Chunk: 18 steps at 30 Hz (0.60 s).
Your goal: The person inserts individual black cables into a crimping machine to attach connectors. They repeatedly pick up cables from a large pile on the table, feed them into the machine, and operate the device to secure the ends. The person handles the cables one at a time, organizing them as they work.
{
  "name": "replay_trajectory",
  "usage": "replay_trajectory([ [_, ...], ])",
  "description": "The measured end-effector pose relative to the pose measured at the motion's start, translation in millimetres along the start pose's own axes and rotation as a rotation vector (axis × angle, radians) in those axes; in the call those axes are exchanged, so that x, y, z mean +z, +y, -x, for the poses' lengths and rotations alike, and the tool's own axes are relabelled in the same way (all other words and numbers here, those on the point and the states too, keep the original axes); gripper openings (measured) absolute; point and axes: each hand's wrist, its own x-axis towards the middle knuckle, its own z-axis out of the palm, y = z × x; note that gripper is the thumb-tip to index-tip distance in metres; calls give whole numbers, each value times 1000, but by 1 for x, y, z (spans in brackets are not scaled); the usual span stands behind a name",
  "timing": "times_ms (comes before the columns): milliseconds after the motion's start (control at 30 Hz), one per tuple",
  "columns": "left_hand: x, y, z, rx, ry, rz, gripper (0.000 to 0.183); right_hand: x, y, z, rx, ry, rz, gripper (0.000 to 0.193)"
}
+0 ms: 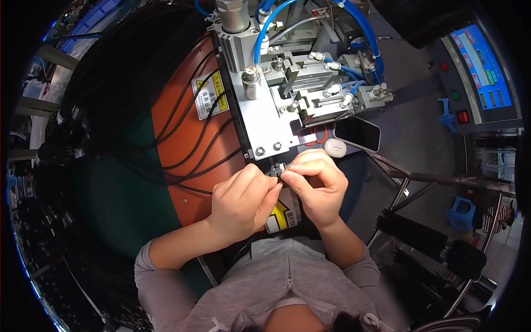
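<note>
Just in front of the machine's bright metal plate [268, 124], my two hands meet fingertip to fingertip at a small metal fixture [276, 167]. My left hand [241, 199] is closed, thumb and forefinger pinched together at the fixture's left. A thin black cable [193, 191] runs from the left and disappears beneath that hand. Also in a pinch, my right hand [318, 185] touches the fixture's right side. Whatever lies between the fingertips is too small and covered to name. Below the fingers shows a pale part with a yellow and black arrow label [282, 217].
Several black cables [182, 124] cross the orange surface [177, 99] from a big dark bundle [105, 105]. Metal cylinders with blue air hoses [362, 27] stand beyond my hands. A phone [358, 134] and white case [334, 148] lie right of the plate; a control screen [484, 66] stands farther right.
</note>
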Motion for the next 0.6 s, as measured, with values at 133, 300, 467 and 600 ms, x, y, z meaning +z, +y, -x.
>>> replay_trajectory([
  [133, -3, -1, 1, 42, -62, -126, 15, -3, -9, -5, -158, -59, 364, 15],
  [300, -4, -7, 0, 167, -74, -275, 22, -30, -3, -5, 366, -329, 14, 11],
  [467, 2, -1, 6, 223, -143, -409, 30, -37, 11, 1, 366, -259, 40, 8],
  [600, 6, -5, 7, 212, -187, -481, 30, -19, 16, 0, 128, -223, 402, 6],
])
